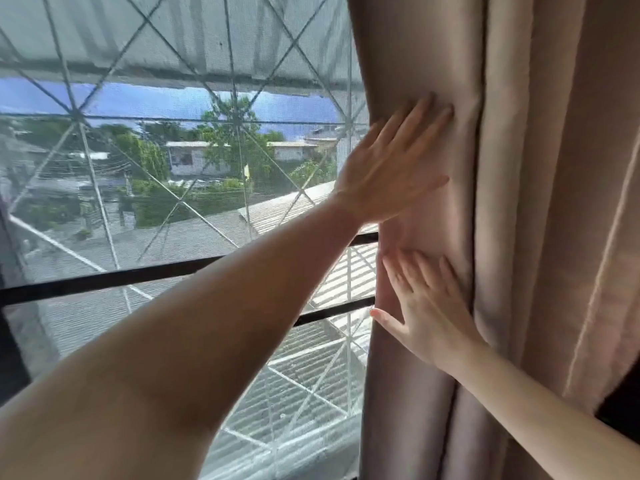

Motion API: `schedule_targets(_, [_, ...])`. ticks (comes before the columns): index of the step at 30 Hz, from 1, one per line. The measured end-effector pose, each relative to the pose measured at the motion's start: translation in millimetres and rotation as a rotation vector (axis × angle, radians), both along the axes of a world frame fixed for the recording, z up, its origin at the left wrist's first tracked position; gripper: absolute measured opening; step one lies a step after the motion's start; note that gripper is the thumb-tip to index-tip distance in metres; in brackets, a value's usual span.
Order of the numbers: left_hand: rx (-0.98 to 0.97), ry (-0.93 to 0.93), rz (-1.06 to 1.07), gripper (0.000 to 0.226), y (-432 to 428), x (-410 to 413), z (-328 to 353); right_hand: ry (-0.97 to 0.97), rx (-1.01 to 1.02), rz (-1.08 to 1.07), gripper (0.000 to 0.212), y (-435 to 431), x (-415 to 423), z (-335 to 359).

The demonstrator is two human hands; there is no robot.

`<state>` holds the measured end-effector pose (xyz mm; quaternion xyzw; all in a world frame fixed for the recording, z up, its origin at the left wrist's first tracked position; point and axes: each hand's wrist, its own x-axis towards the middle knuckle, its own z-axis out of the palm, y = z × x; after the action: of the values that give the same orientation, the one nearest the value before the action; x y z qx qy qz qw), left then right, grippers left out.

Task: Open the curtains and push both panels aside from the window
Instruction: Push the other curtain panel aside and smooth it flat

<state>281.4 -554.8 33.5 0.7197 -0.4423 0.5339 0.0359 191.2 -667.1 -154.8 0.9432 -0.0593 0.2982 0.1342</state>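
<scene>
A dusty-pink curtain panel (pixel 540 168) hangs bunched in folds at the right side of the window (pixel 156 161). My left hand (pixel 388 168) lies flat against the curtain's left edge, fingers spread and pointing up and right. Lower down, my right hand (pixel 426 313) also presses flat on the same edge, fingers spread upward. Neither hand grips the fabric. Only this one panel is in view; the other panel is out of frame.
The window has a mesh screen and a white diamond-pattern grille (pixel 239 140), with dark horizontal bars (pixel 114 278) across it. Outside are rooftops, trees and a blue sky. A dark gap (pixel 620 407) shows at the far right behind the curtain.
</scene>
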Motion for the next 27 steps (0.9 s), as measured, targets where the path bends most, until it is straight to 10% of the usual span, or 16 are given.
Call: schedule_targets(27, [-0.061, -0.022, 0.129, 0.082, -124.4, 0.3, 1.4, -0.085, -0.071, 0.255, 0.089, -137.0, 12.2, 3.4])
